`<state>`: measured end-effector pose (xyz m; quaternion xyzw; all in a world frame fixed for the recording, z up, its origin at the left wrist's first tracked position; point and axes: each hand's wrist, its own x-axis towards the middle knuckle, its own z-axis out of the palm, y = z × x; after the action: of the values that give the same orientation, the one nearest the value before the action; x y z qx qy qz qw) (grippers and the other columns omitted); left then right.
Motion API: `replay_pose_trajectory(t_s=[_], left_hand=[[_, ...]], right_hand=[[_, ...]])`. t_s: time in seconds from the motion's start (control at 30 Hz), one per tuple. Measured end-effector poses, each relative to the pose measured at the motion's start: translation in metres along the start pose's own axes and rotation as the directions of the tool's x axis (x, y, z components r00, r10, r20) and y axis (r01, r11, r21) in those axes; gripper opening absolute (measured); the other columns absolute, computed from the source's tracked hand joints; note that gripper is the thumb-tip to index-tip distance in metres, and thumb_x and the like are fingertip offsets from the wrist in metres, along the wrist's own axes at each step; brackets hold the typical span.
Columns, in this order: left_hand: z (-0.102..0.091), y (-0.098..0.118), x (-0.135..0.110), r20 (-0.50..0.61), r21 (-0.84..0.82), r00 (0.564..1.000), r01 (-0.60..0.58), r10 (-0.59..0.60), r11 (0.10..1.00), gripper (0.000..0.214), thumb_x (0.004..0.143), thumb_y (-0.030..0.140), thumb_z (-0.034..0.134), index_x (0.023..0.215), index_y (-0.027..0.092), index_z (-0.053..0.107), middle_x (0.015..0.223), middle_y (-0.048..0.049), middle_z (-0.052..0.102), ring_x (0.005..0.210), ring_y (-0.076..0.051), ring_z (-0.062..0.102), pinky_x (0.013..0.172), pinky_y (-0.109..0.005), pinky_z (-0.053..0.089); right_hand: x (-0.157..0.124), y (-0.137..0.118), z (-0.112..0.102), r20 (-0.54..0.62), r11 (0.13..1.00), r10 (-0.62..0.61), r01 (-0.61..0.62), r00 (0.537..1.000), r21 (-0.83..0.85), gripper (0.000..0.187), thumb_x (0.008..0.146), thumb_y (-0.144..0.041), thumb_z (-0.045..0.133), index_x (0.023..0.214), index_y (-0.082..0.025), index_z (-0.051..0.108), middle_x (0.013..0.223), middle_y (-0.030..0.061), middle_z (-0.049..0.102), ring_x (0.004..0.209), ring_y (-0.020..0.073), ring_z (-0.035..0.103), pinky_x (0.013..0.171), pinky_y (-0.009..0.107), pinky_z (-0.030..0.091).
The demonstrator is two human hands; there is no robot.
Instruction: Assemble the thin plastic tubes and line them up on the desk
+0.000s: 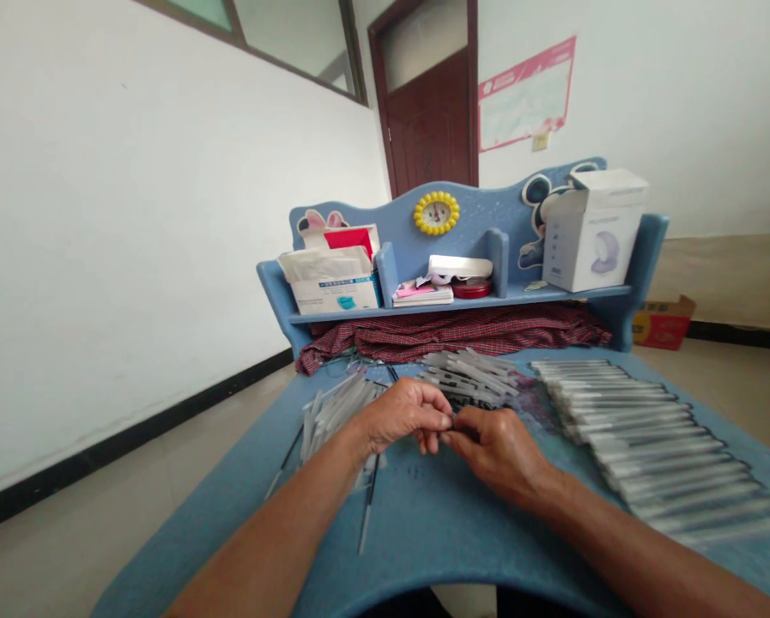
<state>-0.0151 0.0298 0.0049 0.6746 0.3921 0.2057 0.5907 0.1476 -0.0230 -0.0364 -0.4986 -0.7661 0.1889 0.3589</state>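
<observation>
My left hand point(405, 415) and my right hand point(497, 445) meet over the middle of the blue desk point(449, 524), fingertips touching. Both are closed in a pinch. Whatever lies between the fingers is mostly hidden; only a dark bit shows. Left of my left hand is a loose pile of translucent white pen barrels point(336, 414). Beyond the hands lies another heap of whitish pen parts point(471, 371) with dark pieces beside it. A thin pen refill point(369, 506), dark at one end, rests below my left wrist. To the right, pens with dark ends point(655, 438) lie side by side in a long stack.
At the back, a shelf point(462, 302) carries a mask box point(336, 287), a red round tin point(471, 288) and a white box point(594, 232). Bunched checked cloth point(449, 333) lies under it. A yellow flower-shaped clock point(436, 213) is on the backboard.
</observation>
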Motion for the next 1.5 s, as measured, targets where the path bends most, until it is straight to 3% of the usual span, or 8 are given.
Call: replay_pose_trajectory(t_s=[0.23, 0.4, 0.5, 0.6, 0.8, 1.13, 1.5], left_hand=[[0.004, 0.006, 0.0, -0.054, 0.04, 0.998, -0.03, 0.033, 0.999, 0.018, 0.066, 0.025, 0.067, 0.075, 0.011, 0.058, 0.055, 0.0, 0.062, 0.042, -0.01, 0.057, 0.041, -0.018, 0.042], [-0.001, 0.011, 0.002, -0.132, 0.282, 0.99, -0.012, 0.051, 0.959, 0.015, 0.07, 0.026, 0.06, 0.073, 0.012, 0.058, 0.06, -0.0008, 0.063, 0.045, -0.01, 0.055, 0.041, -0.018, 0.04], [-0.011, 0.014, 0.006, -0.196, 0.511, 0.977, 0.032, 0.08, 0.859, 0.01, 0.071, 0.023, 0.055, 0.07, 0.013, 0.058, 0.053, 0.0028, 0.057, 0.044, -0.009, 0.052, 0.042, -0.017, 0.036], [-0.021, 0.018, 0.01, -0.179, 0.707, 0.975, 0.032, 0.135, 0.706, 0.01, 0.072, 0.019, 0.053, 0.07, 0.014, 0.06, 0.052, 0.0037, 0.055, 0.048, -0.01, 0.054, 0.046, -0.017, 0.036], [-0.025, 0.021, 0.024, -0.087, 0.957, 0.973, 0.022, 0.212, 0.29, 0.016, 0.07, 0.012, 0.051, 0.073, 0.015, 0.066, 0.061, 0.0008, 0.062, 0.061, -0.013, 0.059, 0.054, -0.018, 0.037], [-0.005, 0.014, 0.049, 0.002, 1.0, 0.974, -0.008, 0.226, 0.029, 0.024, 0.069, 0.008, 0.048, 0.081, 0.017, 0.067, 0.087, -0.0119, 0.066, 0.086, -0.026, 0.061, 0.071, -0.032, 0.045], [-0.005, 0.011, 0.06, 0.06, 0.998, 0.983, -0.053, 0.175, -0.046, 0.021, 0.07, 0.008, 0.05, 0.083, 0.017, 0.064, 0.087, -0.011, 0.065, 0.086, -0.025, 0.062, 0.07, -0.03, 0.048]], right_hand=[[0.007, 0.005, -0.003, -0.049, 0.999, 0.022, -0.02, 0.999, 0.046, 0.019, 0.083, -0.031, 0.051, 0.082, -0.022, 0.068, 0.073, 0.0026, 0.069, 0.068, 0.0156, 0.062, 0.061, 0.023, 0.039], [0.014, 0.013, -0.009, -0.107, 0.999, 0.04, -0.04, 0.993, 0.004, 0.017, 0.08, -0.022, 0.051, 0.08, -0.021, 0.068, 0.07, 0.0024, 0.068, 0.067, 0.0158, 0.061, 0.061, 0.024, 0.038], [0.019, 0.02, -0.014, -0.155, 0.996, 0.077, -0.084, 0.985, -0.038, 0.015, 0.078, -0.021, 0.054, 0.081, -0.021, 0.068, 0.067, 0.0022, 0.066, 0.065, 0.0165, 0.06, 0.06, 0.025, 0.037], [0.023, 0.024, -0.019, -0.181, 0.99, 0.105, -0.12, 0.978, -0.071, 0.015, 0.077, -0.022, 0.055, 0.083, -0.021, 0.069, 0.064, 0.002, 0.065, 0.063, 0.0168, 0.059, 0.06, 0.025, 0.037], [0.023, 0.023, -0.021, -0.177, 0.986, 0.121, -0.139, 0.977, -0.092, 0.015, 0.077, -0.021, 0.055, 0.086, -0.021, 0.069, 0.065, 0.0026, 0.065, 0.062, 0.017, 0.059, 0.06, 0.026, 0.037], [0.023, 0.025, -0.021, -0.157, 0.977, 0.116, -0.141, 0.981, -0.161, 0.018, 0.079, -0.023, 0.054, 0.088, -0.02, 0.069, 0.069, 0.0045, 0.068, 0.066, 0.0191, 0.062, 0.061, 0.026, 0.037], [0.025, 0.026, -0.03, -0.191, 0.972, 0.121, -0.155, 0.974, -0.177, 0.019, 0.08, -0.027, 0.052, 0.088, -0.023, 0.069, 0.074, 0.0037, 0.07, 0.074, 0.0187, 0.063, 0.065, 0.026, 0.038]])
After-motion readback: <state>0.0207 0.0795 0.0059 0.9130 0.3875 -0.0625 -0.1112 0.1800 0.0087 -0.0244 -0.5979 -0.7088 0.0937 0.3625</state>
